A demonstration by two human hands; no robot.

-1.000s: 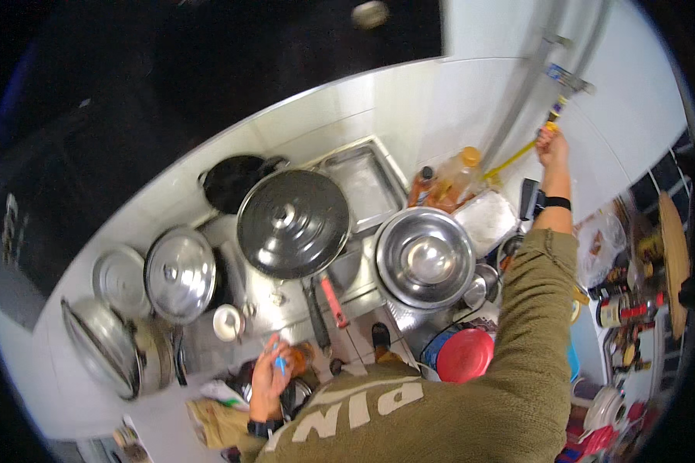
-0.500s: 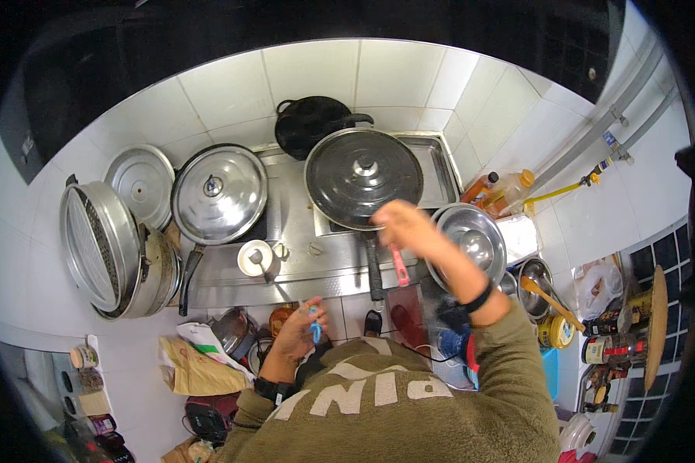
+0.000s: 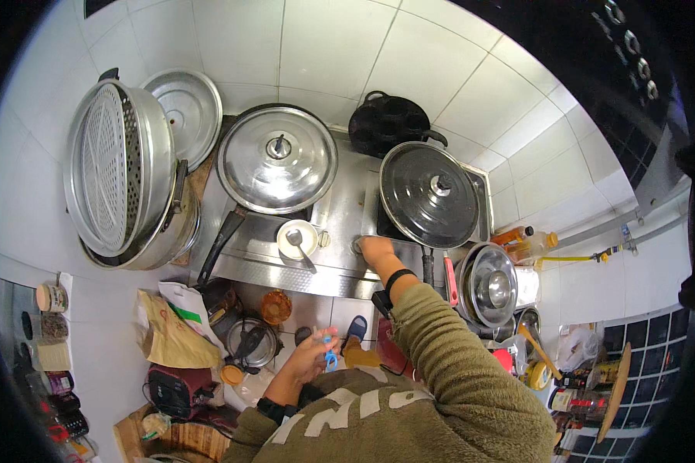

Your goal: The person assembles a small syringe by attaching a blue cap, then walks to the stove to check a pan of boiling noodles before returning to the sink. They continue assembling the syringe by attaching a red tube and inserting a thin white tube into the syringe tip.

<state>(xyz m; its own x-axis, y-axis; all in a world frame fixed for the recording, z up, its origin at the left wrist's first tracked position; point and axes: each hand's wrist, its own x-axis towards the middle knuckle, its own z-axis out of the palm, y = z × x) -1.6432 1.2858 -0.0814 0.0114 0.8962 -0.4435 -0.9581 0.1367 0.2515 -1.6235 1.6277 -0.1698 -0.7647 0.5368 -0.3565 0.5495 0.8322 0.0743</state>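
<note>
My right hand (image 3: 376,249) is at the front of the steel gas stove (image 3: 344,201), its fingers closed on a control knob (image 3: 357,244) that they partly cover. Lower down, near my body, my left hand (image 3: 309,361) grips a small blue plastic piece with a ring-shaped end (image 3: 331,360); its exact kind does not show. On the right burner stands a frying pan under a dark lid (image 3: 428,193). A wok with a shiny domed lid (image 3: 278,160) sits on the left burner. Between them, at the front edge, is a white bowl (image 3: 289,247) with a spoon (image 3: 304,251) in it.
Stacked steamer pots (image 3: 123,170) stand at the far left, beside a round lid (image 3: 184,116). A black moulded pan (image 3: 386,123) leans against the tiles. Metal bowls (image 3: 496,285) and a red handle (image 3: 450,282) lie at the right, near oil bottles (image 3: 533,245). A paper bag (image 3: 174,330) is below left.
My right hand has moved left and down from beside the dark-lidded pan to the stove knob. The view has swung, shifting the stove within the picture. My left hand still grips the blue piece.
</note>
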